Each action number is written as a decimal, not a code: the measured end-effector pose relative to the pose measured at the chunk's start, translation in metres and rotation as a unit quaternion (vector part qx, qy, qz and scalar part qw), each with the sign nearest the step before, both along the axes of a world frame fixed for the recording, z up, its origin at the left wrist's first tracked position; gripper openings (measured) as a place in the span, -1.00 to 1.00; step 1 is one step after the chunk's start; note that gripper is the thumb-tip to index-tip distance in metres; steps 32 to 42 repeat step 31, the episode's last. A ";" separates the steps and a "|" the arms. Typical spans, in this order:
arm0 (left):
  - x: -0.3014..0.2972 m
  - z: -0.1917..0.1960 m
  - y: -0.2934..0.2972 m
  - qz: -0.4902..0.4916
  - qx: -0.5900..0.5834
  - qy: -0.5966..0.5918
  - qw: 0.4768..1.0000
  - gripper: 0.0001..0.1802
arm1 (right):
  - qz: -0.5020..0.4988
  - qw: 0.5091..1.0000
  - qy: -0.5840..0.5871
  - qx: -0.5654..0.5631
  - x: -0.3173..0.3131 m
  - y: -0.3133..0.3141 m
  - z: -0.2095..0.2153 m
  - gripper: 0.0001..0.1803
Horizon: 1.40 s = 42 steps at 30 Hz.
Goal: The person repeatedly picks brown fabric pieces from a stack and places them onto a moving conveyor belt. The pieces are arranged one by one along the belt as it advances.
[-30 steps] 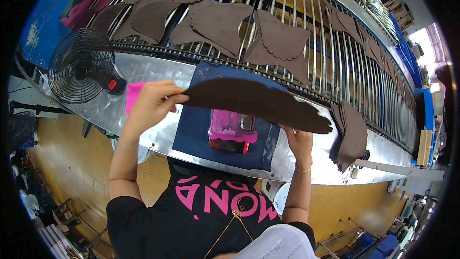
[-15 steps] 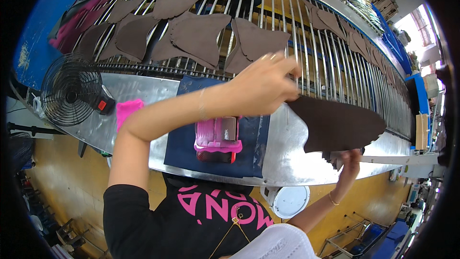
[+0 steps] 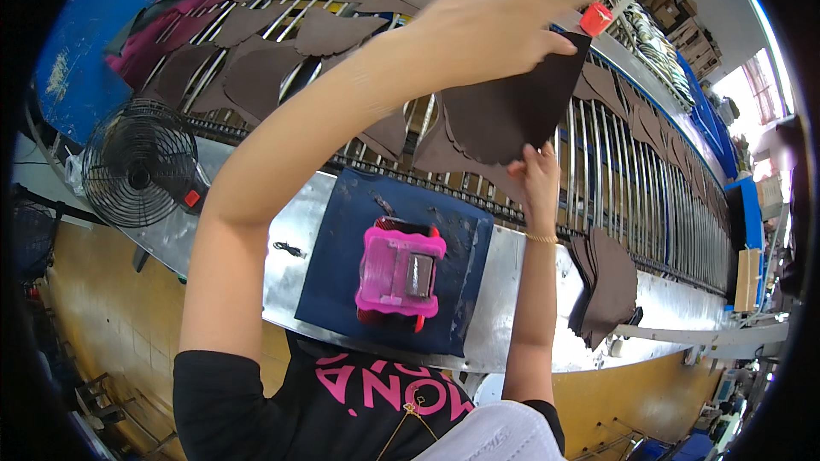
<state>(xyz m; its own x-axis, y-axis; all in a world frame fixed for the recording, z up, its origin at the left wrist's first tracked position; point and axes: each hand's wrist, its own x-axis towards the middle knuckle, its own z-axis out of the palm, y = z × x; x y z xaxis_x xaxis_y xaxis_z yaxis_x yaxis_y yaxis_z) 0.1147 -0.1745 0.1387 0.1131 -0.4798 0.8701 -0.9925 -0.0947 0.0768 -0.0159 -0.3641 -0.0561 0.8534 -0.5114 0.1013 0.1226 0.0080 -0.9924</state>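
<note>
A dark brown, leather-like cut piece (image 3: 504, 111) with a scalloped edge is held over the roller conveyor (image 3: 598, 179). My left hand (image 3: 487, 21), smeared by motion, is at its upper corner, with the thumb against its face; the other fingers stretch beyond it. My right hand (image 3: 538, 175) pinches its lower edge. Similar brown pieces (image 3: 265, 72) lie overlapped on the rollers, some hidden behind my left arm. To the right of my right forearm, a stack of brown pieces (image 3: 606, 282) sits at the bench edge.
On the metal bench, a blue mat (image 3: 333, 290) bears a pink tray-like thing (image 3: 384, 269) with a dark block on it. A black fan (image 3: 141, 166) stands at the left, near a small black cable (image 3: 289, 249). A red cup (image 3: 595, 19) is beyond the conveyor.
Both hands have moved up and away from me with the brown piece, from above the bench to over the rollers. My right hand has left the stack's side, which now shows fully.
</note>
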 end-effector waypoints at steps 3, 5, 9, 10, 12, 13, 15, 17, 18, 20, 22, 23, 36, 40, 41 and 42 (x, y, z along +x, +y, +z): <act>0.001 -0.011 0.071 0.074 0.000 0.034 0.997 -0.45 | 0.004 0.994 0.011 0.113 0.078 0.006 -0.034 -0.88; -0.011 -0.024 0.117 0.077 0.033 0.118 0.990 -0.36 | 0.014 0.982 0.006 0.187 0.123 0.010 -0.051 -0.95; -0.041 -0.067 0.187 0.118 0.068 0.276 0.952 -0.35 | 0.002 0.968 0.063 0.241 0.198 0.020 -0.088 -0.71; -0.045 -0.078 0.197 0.143 0.075 0.300 0.940 -0.35 | -0.018 0.963 0.082 0.256 0.210 0.020 -0.092 -0.59; -0.051 -0.102 0.211 0.176 0.072 0.350 0.917 -0.35 | -0.012 0.955 0.102 0.279 0.225 0.004 -0.111 -0.23; -0.056 -0.112 0.219 0.194 0.063 0.375 0.904 -0.35 | -0.015 0.953 0.100 0.286 0.232 0.002 -0.115 -0.23; -0.064 -0.127 0.229 0.219 0.041 0.425 0.877 -0.36 | -0.018 0.949 0.098 0.299 0.246 0.000 -0.123 -0.23; -0.070 -0.138 0.235 0.229 0.017 0.475 0.849 -0.36 | -0.028 0.949 0.089 0.301 0.253 -0.006 -0.128 -0.21; -0.074 -0.141 0.238 0.232 0.010 0.488 0.841 -0.36 | -0.023 0.949 0.088 0.303 0.257 -0.002 -0.125 -0.21; -0.075 -0.147 0.242 0.244 0.025 0.472 0.847 -0.36 | -0.060 0.951 0.093 0.290 0.260 0.005 -0.122 -0.36; -0.076 -0.148 0.243 0.246 0.032 0.450 0.858 -0.35 | -0.014 0.961 0.109 0.255 0.251 -0.010 -0.122 -0.70; -0.077 -0.149 0.244 0.241 0.027 0.458 0.855 -0.34 | -0.021 0.979 0.098 0.178 0.239 0.002 -0.114 -0.66; -0.094 -0.155 0.251 0.214 0.016 0.453 0.865 -0.31 | -0.014 0.968 0.099 -0.229 0.043 -0.068 -0.034 -0.78; -0.094 -0.155 0.251 0.214 0.016 0.453 0.865 -0.31 | -0.014 0.968 0.099 -0.229 0.043 -0.068 -0.034 -0.78; -0.094 -0.155 0.251 0.214 0.016 0.453 0.865 -0.31 | -0.014 0.968 0.099 -0.229 0.043 -0.068 -0.034 -0.78; -0.094 -0.155 0.251 0.214 0.016 0.453 0.865 -0.31 | -0.014 0.968 0.099 -0.229 0.043 -0.068 -0.034 -0.78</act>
